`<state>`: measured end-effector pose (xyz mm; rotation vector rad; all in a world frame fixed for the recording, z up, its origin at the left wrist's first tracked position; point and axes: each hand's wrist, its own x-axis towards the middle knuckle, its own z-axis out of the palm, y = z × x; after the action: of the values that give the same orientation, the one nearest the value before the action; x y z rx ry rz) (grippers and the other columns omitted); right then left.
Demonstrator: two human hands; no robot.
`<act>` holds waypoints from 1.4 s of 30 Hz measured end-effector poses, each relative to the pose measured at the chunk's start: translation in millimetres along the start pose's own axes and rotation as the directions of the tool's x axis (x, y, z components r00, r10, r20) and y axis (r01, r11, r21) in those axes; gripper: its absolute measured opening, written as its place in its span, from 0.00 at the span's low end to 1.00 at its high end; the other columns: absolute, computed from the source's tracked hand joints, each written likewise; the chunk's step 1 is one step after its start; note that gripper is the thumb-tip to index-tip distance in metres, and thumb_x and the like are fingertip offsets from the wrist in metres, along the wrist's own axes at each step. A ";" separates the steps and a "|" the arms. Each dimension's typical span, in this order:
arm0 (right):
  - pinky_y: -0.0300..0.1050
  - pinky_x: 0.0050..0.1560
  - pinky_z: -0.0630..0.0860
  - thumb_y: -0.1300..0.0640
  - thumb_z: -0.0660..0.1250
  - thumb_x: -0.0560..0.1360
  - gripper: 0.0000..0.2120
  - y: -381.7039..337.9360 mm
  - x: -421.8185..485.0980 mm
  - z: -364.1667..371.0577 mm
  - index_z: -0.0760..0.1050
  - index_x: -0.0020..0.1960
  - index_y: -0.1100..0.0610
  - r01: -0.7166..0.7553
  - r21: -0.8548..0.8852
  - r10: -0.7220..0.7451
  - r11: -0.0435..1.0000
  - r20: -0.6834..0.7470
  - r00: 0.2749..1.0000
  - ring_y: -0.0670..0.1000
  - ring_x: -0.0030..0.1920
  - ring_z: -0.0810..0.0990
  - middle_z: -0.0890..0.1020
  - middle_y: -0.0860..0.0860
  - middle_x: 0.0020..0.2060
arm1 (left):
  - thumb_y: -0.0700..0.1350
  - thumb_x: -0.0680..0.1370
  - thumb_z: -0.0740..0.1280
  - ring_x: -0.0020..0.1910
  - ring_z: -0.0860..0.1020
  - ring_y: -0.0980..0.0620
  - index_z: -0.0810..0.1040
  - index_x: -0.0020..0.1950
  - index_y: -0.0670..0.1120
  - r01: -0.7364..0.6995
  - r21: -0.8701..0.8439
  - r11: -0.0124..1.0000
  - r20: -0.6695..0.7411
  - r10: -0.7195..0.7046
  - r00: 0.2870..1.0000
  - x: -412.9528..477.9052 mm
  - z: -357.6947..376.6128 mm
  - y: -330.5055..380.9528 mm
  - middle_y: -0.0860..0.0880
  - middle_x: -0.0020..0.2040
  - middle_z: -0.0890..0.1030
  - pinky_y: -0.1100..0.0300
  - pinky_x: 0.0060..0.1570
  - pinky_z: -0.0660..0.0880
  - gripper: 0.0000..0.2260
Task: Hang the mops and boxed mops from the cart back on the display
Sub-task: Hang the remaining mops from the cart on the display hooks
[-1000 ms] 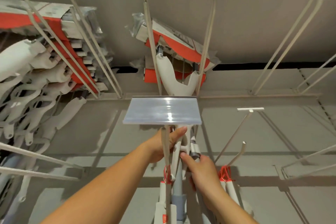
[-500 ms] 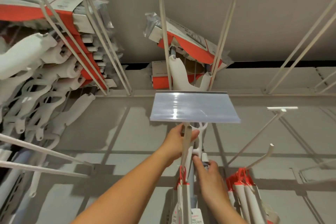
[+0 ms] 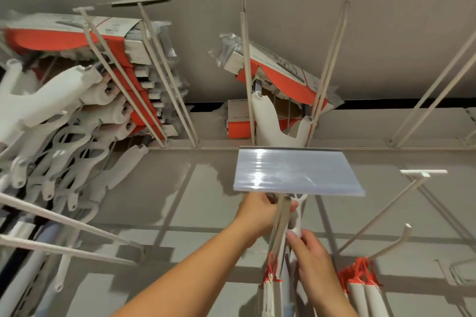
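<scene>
We held the mop handle (image 3: 298, 217) overhead.
Left hand (image 3: 260, 211) gripped its top (beneath the label holder (image 3: 296, 172)); right hand (image 3: 313, 255) pinched lower.

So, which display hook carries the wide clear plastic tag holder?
The centre hook, where the left hand and right hand hold a white mop handle; the other hooks end in narrow bars.

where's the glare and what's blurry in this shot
Head view: glare streaks across the clear label holder above the left hand; the white mop handles at the left edge are smeared by blur; hook rods splay outward, wide-angle distortion.
</scene>
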<state>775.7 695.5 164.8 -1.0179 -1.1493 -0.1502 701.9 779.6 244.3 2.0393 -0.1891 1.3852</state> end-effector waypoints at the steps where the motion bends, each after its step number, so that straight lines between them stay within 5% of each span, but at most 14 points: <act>1: 0.44 0.44 0.74 0.55 0.63 0.79 0.05 -1.6 2.3 0.9 0.75 0.53 0.54 -0.017 0.001 0.017 1.000 0.009 1.000 0.51 0.45 0.81 0.82 0.54 0.44 | 0.52 0.64 0.75 0.46 0.83 0.45 0.82 0.42 0.51 0.013 -0.008 1.000 0.003 -0.013 1.000 1.1 0.1 1.4 0.47 0.42 0.84 0.43 0.51 0.80 0.10; 6: 0.41 0.37 0.69 0.57 0.65 0.77 0.04 -7.0 10.0 7.3 0.72 0.51 0.55 0.042 -0.015 -0.043 0.999 -0.059 0.997 0.48 0.39 0.79 0.81 0.53 0.40 | 0.49 0.69 0.71 0.48 0.82 0.41 0.81 0.45 0.45 0.117 -0.029 0.993 0.117 -0.113 0.987 10.5 -3.6 11.6 0.42 0.48 0.83 0.46 0.53 0.79 0.10; 12: 0.44 0.39 0.71 0.58 0.67 0.76 0.04 -2.7 10.8 11.9 0.73 0.50 0.54 0.050 0.039 -0.045 0.998 -0.127 0.991 0.51 0.41 0.80 0.81 0.52 0.39 | 0.42 0.74 0.69 0.36 0.81 0.52 0.78 0.44 0.44 0.124 -0.128 0.984 0.187 -0.098 0.977 13.6 -3.1 3.4 0.46 0.39 0.80 0.60 0.36 0.77 0.02; 20: 0.42 0.35 0.70 0.55 0.67 0.76 0.03 -2.2 15.0 8.3 0.74 0.47 0.53 0.007 -0.016 -0.009 1.000 -0.141 0.990 0.52 0.39 0.79 0.80 0.54 0.39 | 0.40 0.73 0.73 0.29 0.77 0.59 0.79 0.43 0.46 0.089 -0.189 0.978 0.097 -0.072 0.993 11.2 0.1 0.6 0.53 0.35 0.79 0.65 0.27 0.71 0.04; 24: 0.39 0.38 0.73 0.56 0.68 0.76 0.04 -4.5 4.4 8.1 0.75 0.49 0.54 -0.041 0.027 0.043 0.999 -0.113 0.993 0.50 0.42 0.81 0.82 0.53 0.41 | 0.45 0.75 0.71 0.41 0.82 0.51 0.81 0.48 0.47 0.168 -0.095 0.981 0.096 -0.159 0.983 -4.7 0.5 2.6 0.48 0.44 0.82 0.58 0.40 0.78 0.04; 27: 0.36 0.38 0.76 0.59 0.68 0.76 0.04 -2.2 -9.6 8.0 0.77 0.50 0.54 -0.068 0.040 0.071 0.997 -0.078 0.994 0.49 0.41 0.84 0.85 0.52 0.40 | 0.51 0.78 0.67 0.41 0.80 0.50 0.81 0.50 0.44 0.253 -0.108 0.961 0.104 -0.242 0.965 -23.3 2.4 -1.9 0.47 0.41 0.83 0.60 0.43 0.77 0.11; 32: 0.40 0.38 0.73 0.62 0.68 0.75 0.08 8.5 -32.9 -2.5 0.76 0.52 0.52 -0.165 -0.131 0.159 0.977 -0.055 0.986 0.45 0.35 0.80 0.84 0.48 0.37 | 0.48 0.80 0.64 0.41 0.79 0.56 0.83 0.50 0.46 0.240 -0.100 0.966 -0.042 -0.245 0.969 -47.4 -4.0 1.1 0.52 0.40 0.82 0.63 0.41 0.75 0.09; 37: 0.40 0.51 0.73 0.58 0.66 0.76 0.15 -1.0 -62.9 -4.7 0.74 0.62 0.54 -0.138 -0.520 0.139 0.843 -0.038 0.990 0.48 0.52 0.79 0.80 0.49 0.53 | 0.45 0.82 0.57 0.48 0.81 0.50 0.81 0.59 0.49 0.305 -0.118 0.945 0.019 -0.305 0.952 -90.1 -0.6 4.8 0.46 0.50 0.85 0.58 0.51 0.78 0.13; 39: 0.40 0.45 0.71 0.57 0.64 0.76 0.11 -13.2 -75.5 -6.2 0.74 0.58 0.55 -0.117 -0.629 0.156 0.768 0.007 0.988 0.48 0.48 0.77 0.80 0.50 0.48 | 0.43 0.82 0.58 0.54 0.80 0.50 0.79 0.64 0.47 0.286 -0.030 0.958 -0.007 -0.286 0.958 -104.7 -3.4 11.6 0.47 0.54 0.83 0.56 0.60 0.75 0.14; 42: 0.40 0.40 0.71 0.56 0.63 0.76 0.01 -32.2 -97.8 -9.3 0.74 0.47 0.53 -0.102 -0.755 0.223 0.648 0.060 0.973 0.51 0.43 0.77 0.79 0.51 0.43 | 0.42 0.80 0.61 0.54 0.79 0.51 0.80 0.62 0.46 0.216 0.243 0.946 0.071 -0.239 0.968 -135.8 -15.3 29.9 0.49 0.54 0.82 0.62 0.54 0.74 0.13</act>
<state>719.4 633.2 104.5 -1.9025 -1.1325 -0.4397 617.9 733.6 142.3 2.2442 0.1722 1.2087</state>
